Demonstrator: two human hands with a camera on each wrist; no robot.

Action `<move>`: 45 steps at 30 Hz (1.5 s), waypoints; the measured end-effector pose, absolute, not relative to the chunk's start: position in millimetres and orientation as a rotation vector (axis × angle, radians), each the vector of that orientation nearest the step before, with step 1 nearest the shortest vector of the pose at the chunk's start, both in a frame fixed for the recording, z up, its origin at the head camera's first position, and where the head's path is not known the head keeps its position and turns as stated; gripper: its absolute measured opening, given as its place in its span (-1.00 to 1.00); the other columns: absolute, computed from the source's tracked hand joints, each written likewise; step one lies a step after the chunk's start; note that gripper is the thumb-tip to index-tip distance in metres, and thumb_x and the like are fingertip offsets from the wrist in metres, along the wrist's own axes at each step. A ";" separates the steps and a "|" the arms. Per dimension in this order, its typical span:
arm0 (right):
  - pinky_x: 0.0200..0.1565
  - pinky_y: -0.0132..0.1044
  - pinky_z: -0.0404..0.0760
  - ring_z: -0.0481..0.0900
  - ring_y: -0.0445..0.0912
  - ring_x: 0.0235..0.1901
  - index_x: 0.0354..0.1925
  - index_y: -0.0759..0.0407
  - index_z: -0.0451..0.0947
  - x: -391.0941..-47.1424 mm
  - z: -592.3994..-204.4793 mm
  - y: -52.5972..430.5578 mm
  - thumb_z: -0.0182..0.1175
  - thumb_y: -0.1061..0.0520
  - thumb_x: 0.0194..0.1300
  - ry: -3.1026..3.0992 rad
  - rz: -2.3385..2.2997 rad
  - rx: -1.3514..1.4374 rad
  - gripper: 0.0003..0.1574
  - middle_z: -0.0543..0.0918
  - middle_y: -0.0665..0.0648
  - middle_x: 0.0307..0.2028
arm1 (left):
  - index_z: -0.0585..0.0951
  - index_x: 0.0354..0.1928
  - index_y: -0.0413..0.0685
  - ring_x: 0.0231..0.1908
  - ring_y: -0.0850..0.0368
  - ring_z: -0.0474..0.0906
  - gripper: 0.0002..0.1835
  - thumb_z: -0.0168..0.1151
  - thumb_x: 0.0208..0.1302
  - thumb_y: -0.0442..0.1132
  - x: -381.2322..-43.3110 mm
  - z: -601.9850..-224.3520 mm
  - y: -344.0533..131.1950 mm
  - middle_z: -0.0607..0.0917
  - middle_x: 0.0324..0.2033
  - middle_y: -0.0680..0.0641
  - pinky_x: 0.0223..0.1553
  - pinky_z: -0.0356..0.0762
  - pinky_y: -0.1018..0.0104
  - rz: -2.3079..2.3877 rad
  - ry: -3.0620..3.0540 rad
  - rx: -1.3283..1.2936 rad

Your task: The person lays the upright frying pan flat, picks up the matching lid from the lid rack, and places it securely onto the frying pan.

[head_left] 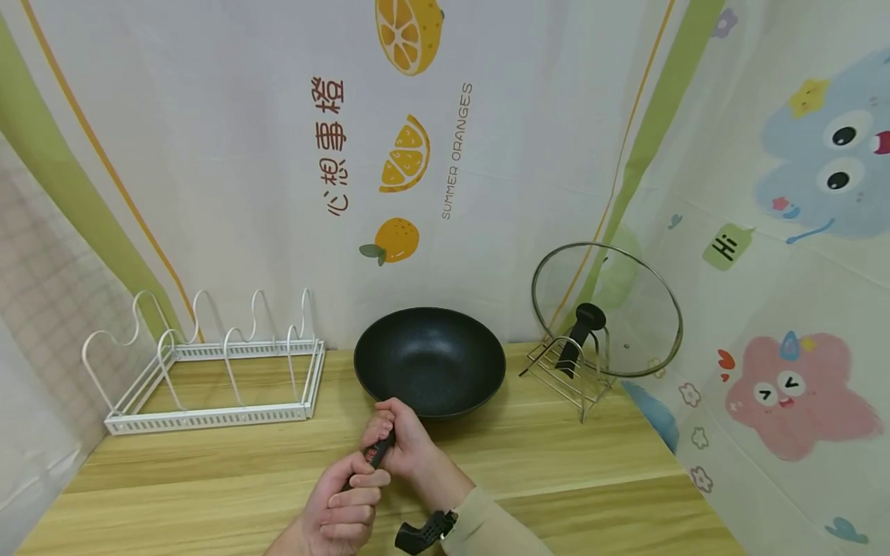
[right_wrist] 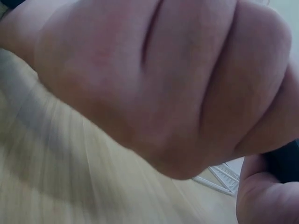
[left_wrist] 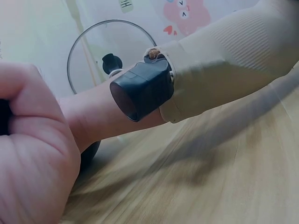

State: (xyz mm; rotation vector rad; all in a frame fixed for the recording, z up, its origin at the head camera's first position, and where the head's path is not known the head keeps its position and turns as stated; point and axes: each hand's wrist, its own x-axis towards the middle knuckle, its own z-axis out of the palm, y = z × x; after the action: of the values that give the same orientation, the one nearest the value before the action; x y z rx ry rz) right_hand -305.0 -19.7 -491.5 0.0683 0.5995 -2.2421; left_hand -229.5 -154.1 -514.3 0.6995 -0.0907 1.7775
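Note:
A black wok (head_left: pixel 429 363) is in the middle of the head view, its inside facing me. Its black handle (head_left: pixel 376 452) points down toward my body, and both hands hold it. My right hand (head_left: pixel 410 444) grips the handle close to the pan, fingers curled round it. Nearer to me, my left hand (head_left: pixel 344 502) wraps the handle's end, thumb along the top. In the right wrist view the curled right hand (right_wrist: pixel 163 88) fills most of the picture, with part of the left hand (right_wrist: pixel 266 200) at lower right.
A white wire rack (head_left: pixel 208 413) with upright loops stands left of the wok. On the right, a glass lid (head_left: pixel 643 309) with a black handle (head_left: pixel 575 340) leans upright in a small metal stand (head_left: pixel 582 398). Printed curtains rise behind the wooden table (head_left: pixel 174 479).

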 end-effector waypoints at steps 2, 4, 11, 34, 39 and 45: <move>-0.41 -0.65 0.30 0.35 -0.35 -0.72 -0.73 -0.12 0.18 -304.4 -491.8 -19.3 -0.16 0.07 0.66 0.599 -2.248 0.070 -0.30 0.30 -0.22 -0.74 | 0.03 -0.42 0.19 -0.77 0.38 0.12 -0.60 -0.18 0.71 -0.11 -228.1 -513.2 -154.1 0.23 -0.66 0.18 -0.76 0.03 0.58 1.789 -0.074 0.695; -0.40 -0.65 0.32 0.36 -0.35 -0.71 -0.72 -0.12 0.19 -304.0 -492.6 -18.8 -0.15 0.07 0.66 0.595 -2.253 0.072 -0.31 0.31 -0.21 -0.73 | 0.05 -0.40 0.19 -0.77 0.38 0.11 -0.61 -0.17 0.71 -0.10 -226.2 -512.2 -154.5 0.22 -0.65 0.18 -0.76 0.02 0.59 1.809 -0.046 0.688; -0.36 -0.60 0.40 0.39 -0.35 -0.66 -0.69 -0.12 0.26 -302.6 -495.6 -17.3 -0.06 0.06 0.65 0.636 -2.265 0.065 -0.35 0.35 -0.21 -0.69 | 0.16 -0.37 0.16 -0.75 0.40 0.11 -0.67 -0.16 0.70 -0.07 -219.9 -510.0 -155.9 0.19 -0.63 0.19 -0.76 -0.04 0.62 1.894 0.083 0.667; -0.12 -0.40 0.69 0.53 -0.28 -0.39 -0.43 -0.06 0.47 -301.2 -501.7 -18.3 0.05 0.00 0.56 1.042 -2.275 0.080 -0.66 0.56 -0.12 -0.45 | 0.41 -0.24 0.09 -0.62 0.36 0.16 -0.69 -0.24 0.68 -0.01 -211.7 -508.2 -159.8 0.28 -0.55 0.18 -0.57 0.06 0.61 2.037 0.329 0.583; -0.04 -0.35 0.69 0.59 -0.23 -0.31 -0.23 0.03 0.52 -300.2 -503.6 -14.0 0.10 -0.05 0.53 1.045 -2.250 0.084 -0.78 0.69 -0.02 -0.28 | 0.49 -0.14 0.07 -0.51 0.35 0.32 -0.67 -0.26 0.66 -0.01 -211.9 -508.3 -163.1 0.36 -0.47 0.17 -0.40 0.37 0.60 2.065 0.436 0.530; 0.19 -0.25 0.65 0.74 -0.12 -0.08 0.05 0.12 0.51 -299.6 -502.7 -0.1 0.14 -0.22 0.54 0.980 -2.152 0.025 -0.54 0.79 0.06 -0.09 | 0.58 -0.03 0.09 -0.35 0.32 0.57 -0.54 -0.38 0.72 0.01 -211.4 -500.5 -170.5 0.64 -0.31 0.18 -0.17 0.61 0.46 2.090 0.791 0.451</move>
State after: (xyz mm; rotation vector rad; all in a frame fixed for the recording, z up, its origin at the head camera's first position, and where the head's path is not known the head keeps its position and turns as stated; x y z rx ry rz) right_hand -299.6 -0.1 -502.7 0.0245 0.9796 -2.1522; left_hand -211.4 -170.5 -500.5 0.4508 0.7906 2.0904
